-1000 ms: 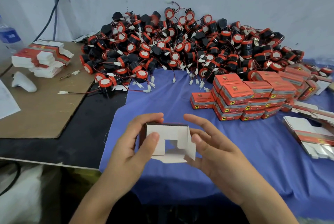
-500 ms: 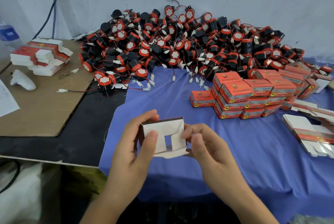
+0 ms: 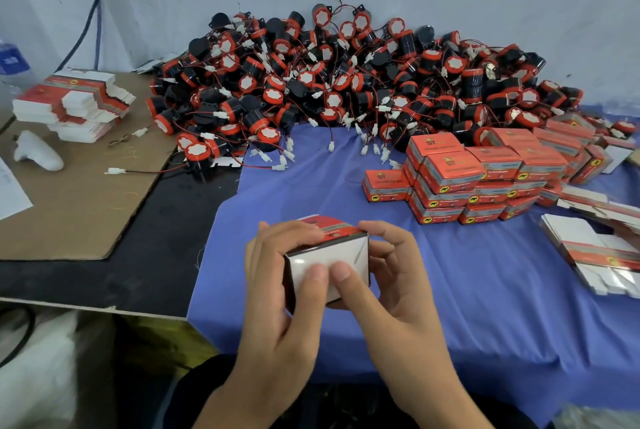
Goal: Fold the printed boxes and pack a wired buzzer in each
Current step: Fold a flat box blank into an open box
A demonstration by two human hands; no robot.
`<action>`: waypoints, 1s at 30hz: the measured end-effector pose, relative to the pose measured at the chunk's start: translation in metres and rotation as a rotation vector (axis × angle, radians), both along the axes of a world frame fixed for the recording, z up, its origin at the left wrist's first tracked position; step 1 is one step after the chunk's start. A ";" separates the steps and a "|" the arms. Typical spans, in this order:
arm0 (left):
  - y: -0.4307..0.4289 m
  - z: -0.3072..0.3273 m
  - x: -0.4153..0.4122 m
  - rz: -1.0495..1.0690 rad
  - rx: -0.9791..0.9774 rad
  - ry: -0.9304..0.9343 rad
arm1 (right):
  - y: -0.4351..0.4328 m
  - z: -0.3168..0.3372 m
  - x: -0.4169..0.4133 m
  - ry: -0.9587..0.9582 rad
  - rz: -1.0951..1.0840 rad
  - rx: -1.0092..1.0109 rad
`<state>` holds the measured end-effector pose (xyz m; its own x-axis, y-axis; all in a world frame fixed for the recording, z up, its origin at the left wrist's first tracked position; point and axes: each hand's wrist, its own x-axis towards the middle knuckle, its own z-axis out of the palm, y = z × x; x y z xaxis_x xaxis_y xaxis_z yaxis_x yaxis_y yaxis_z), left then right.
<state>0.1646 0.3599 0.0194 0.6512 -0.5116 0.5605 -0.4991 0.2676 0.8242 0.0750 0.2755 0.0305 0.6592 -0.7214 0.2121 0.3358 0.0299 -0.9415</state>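
Two hands held one box (image 3: pixel 346 248) over blue cloth (image 3: pixel 311 186): left hand (image 3: pixel 277 293), right hand (image 3: pixel 391 290) curled round it, thumbs on its white end flap. Buzzer pile (image 3: pixel 346 82) lay at twelve o'clock, neither hand nearer.

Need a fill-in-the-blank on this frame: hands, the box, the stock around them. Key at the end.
The left hand and right hand together grip one box; both ____ press its white end flap. The box's printed top is mainly ____. The finished boxes are stacked to the person's ____. The far-left stack of flat boxes lies on brown ____.
Missing: thumbs; red; right; cardboard.
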 end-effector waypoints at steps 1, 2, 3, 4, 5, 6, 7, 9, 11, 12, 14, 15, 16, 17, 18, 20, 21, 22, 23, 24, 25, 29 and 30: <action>0.000 0.000 0.001 -0.008 -0.015 0.035 | 0.000 0.001 -0.001 0.002 0.035 0.008; -0.001 0.000 0.003 -0.024 -0.025 0.063 | 0.000 0.002 -0.002 0.009 0.037 0.012; -0.002 0.000 0.004 -0.028 -0.023 0.067 | 0.000 0.002 -0.002 0.025 0.010 0.020; -0.003 0.001 0.003 -0.014 -0.012 0.044 | 0.001 0.001 -0.001 0.038 -0.024 0.040; -0.004 0.002 0.002 0.007 -0.006 0.013 | 0.003 0.002 0.000 0.042 -0.045 0.060; -0.005 0.003 0.001 0.028 -0.011 -0.003 | 0.004 0.002 0.001 0.041 -0.051 0.069; -0.006 0.004 0.000 0.049 -0.019 -0.011 | 0.005 0.002 0.002 0.049 -0.055 0.064; -0.007 0.004 -0.002 0.091 -0.020 -0.032 | 0.007 0.003 0.003 0.068 -0.067 0.046; -0.007 0.003 -0.004 0.093 -0.033 0.004 | 0.006 0.001 0.004 0.073 -0.103 0.030; -0.006 0.002 -0.005 0.081 -0.049 0.050 | 0.007 0.000 0.005 0.077 -0.128 0.036; -0.005 0.000 -0.005 0.060 -0.089 0.149 | 0.011 -0.002 0.007 0.088 -0.164 0.128; -0.005 0.000 -0.005 0.051 -0.108 0.189 | 0.013 -0.002 0.008 0.070 -0.160 0.224; -0.005 0.000 -0.006 0.038 -0.125 0.218 | 0.014 -0.003 0.009 0.037 -0.134 0.327; -0.005 0.001 -0.007 0.022 -0.135 0.234 | 0.016 -0.003 0.010 -0.001 -0.092 0.411; -0.005 0.002 -0.008 0.009 -0.138 0.244 | 0.016 -0.004 0.010 -0.037 -0.049 0.463; -0.006 0.002 -0.011 -0.016 -0.134 0.272 | 0.016 -0.002 0.010 -0.085 -0.006 0.496; -0.006 0.001 -0.012 -0.032 -0.128 0.299 | 0.016 -0.001 0.010 -0.103 -0.005 0.502; -0.007 0.000 -0.012 -0.054 -0.113 0.335 | 0.014 -0.001 0.010 -0.130 -0.010 0.516; -0.007 -0.002 -0.012 -0.087 -0.090 0.380 | 0.013 0.000 0.011 -0.165 -0.006 0.536; -0.007 -0.003 -0.011 -0.131 -0.061 0.429 | 0.013 0.000 0.011 -0.195 0.014 0.548; -0.007 -0.005 -0.010 -0.184 -0.031 0.472 | 0.012 0.000 0.012 -0.209 0.038 0.546; -0.005 -0.013 0.006 -0.347 0.137 0.430 | 0.003 -0.002 0.007 -0.161 0.017 0.404; -0.004 -0.013 0.014 -0.357 0.208 0.378 | -0.002 -0.003 0.005 -0.133 -0.008 0.323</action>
<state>0.1782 0.3564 0.0060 0.5531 -0.8122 0.1854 -0.0665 0.1788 0.9816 0.0804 0.2739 0.0271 0.6352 -0.7703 0.0557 0.4563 0.3161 -0.8318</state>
